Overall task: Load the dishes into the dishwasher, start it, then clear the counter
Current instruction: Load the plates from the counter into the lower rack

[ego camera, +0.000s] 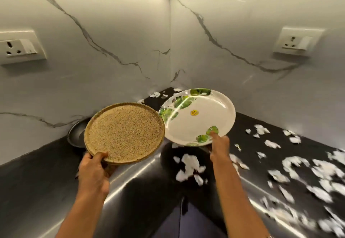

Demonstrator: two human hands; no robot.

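My left hand (95,170) grips the near rim of a round speckled brown plate (124,132), thumb on top, holding it tilted above the black counter. My right hand (219,147) pinches the lower rim of a white plate with green leaf prints (197,116), thumb on its face; a small yellow sticker sits near its middle. The two plates are side by side in the air, their edges nearly touching over the corner of the counter.
A dark metal bowl (75,135) sits on the counter behind the brown plate, against the marble wall. White paper scraps (188,166) litter the glossy black counter (37,181), thickest on the right. Wall sockets (20,47) (296,41) are mounted on both walls.
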